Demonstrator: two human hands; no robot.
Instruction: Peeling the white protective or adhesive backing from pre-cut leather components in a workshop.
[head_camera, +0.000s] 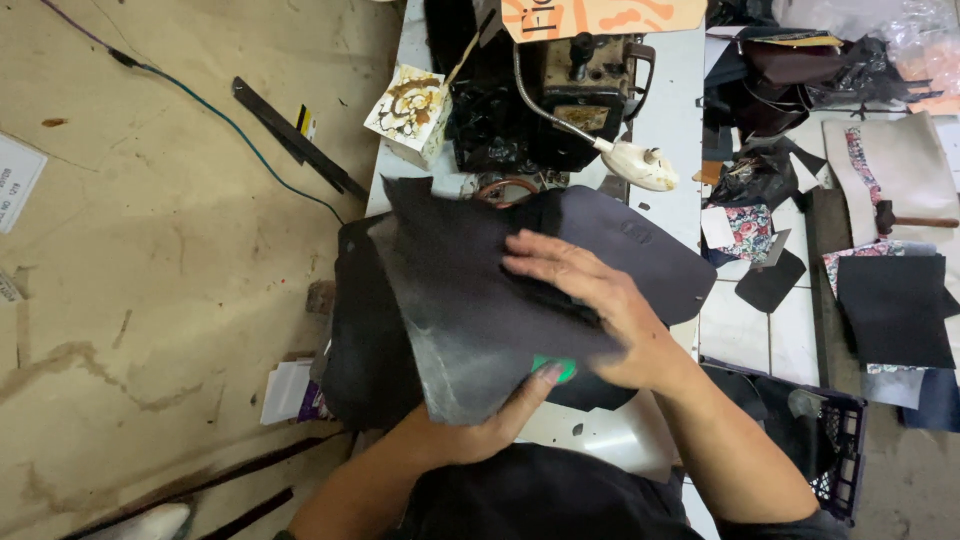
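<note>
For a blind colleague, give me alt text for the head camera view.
Seen from above, a person's right hand presses flat on a stack of dark leather pieces while the left hand grips its lower edge from beneath. Behind stands a black sewing machine on a white table.

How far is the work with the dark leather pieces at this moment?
Done: several dark pieces lie stacked on the white table. In hand: the left hand grips the lower edge of a large dark sheet, and the right hand presses flat on it. Left: the sheet is not yet under the sewing machine, and more cut pieces wait at the right.
</note>
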